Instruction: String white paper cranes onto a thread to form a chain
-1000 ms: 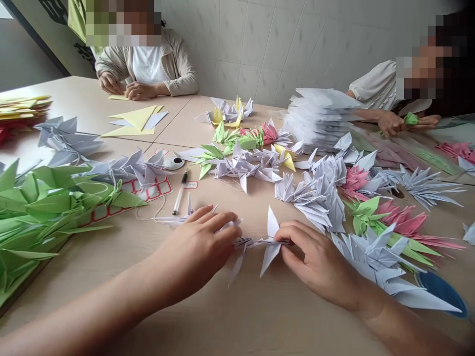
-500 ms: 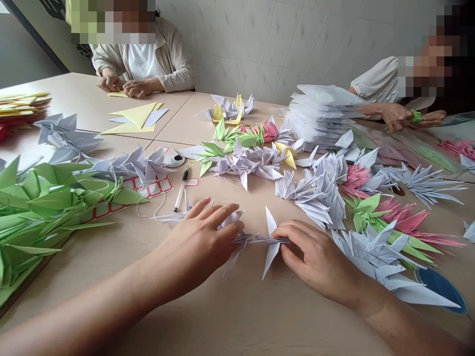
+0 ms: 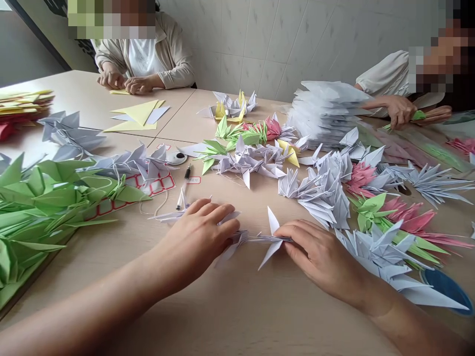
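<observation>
My left hand [image 3: 198, 232] lies curled over a small bunch of white paper cranes [image 3: 226, 247] on the wooden table [image 3: 241, 311], its fingertips pressing them down. My right hand [image 3: 319, 254] pinches the edge of one white paper crane [image 3: 270, 237] that lies flat between both hands, one wing pointing up and one down. The two hands are a short gap apart, joined by the folded paper.
Green cranes [image 3: 40, 207] are heaped at the left, and white, pink and green cranes [image 3: 371, 212] at the right. A pen [image 3: 182, 190], a sticker sheet [image 3: 156, 185] and a tape roll [image 3: 175, 158] lie ahead. Two other people fold paper across the table beside a white paper stack [image 3: 326, 113].
Both hands stay on the cranes. The left fingers have flattened onto the bunch and the crane's lower wing has swung slightly left. The view has tilted a little.
</observation>
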Action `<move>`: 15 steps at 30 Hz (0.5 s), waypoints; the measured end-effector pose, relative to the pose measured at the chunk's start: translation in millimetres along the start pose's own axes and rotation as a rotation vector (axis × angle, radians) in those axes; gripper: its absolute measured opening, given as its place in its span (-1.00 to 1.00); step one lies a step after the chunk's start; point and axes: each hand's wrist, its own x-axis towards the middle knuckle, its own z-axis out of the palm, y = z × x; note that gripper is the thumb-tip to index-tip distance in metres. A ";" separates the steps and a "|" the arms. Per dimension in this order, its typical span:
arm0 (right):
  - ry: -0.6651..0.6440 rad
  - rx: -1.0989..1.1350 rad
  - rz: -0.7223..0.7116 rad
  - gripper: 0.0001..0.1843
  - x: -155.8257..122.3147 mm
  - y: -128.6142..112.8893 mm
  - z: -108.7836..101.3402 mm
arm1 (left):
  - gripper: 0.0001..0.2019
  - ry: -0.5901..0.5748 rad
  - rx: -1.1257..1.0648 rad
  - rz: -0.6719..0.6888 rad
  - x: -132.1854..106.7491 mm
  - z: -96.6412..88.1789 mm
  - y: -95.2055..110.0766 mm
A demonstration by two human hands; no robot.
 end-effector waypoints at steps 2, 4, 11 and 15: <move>0.004 0.007 0.011 -0.70 0.6 -0.4 -2.0 | -0.83 0.018 0.008 0.004 -0.1 -0.5 -0.7; 0.006 0.036 0.043 -0.70 0.7 -1.3 -3.7 | -0.82 0.030 0.017 0.005 0.0 -1.3 -1.1; 0.001 0.346 0.297 -0.76 -3.7 -4.2 1.0 | -0.85 0.076 0.058 0.000 1.7 -3.7 -2.4; 0.016 0.489 0.319 -0.80 -6.0 -3.8 8.7 | -0.86 0.103 0.022 -0.039 0.4 -1.9 0.2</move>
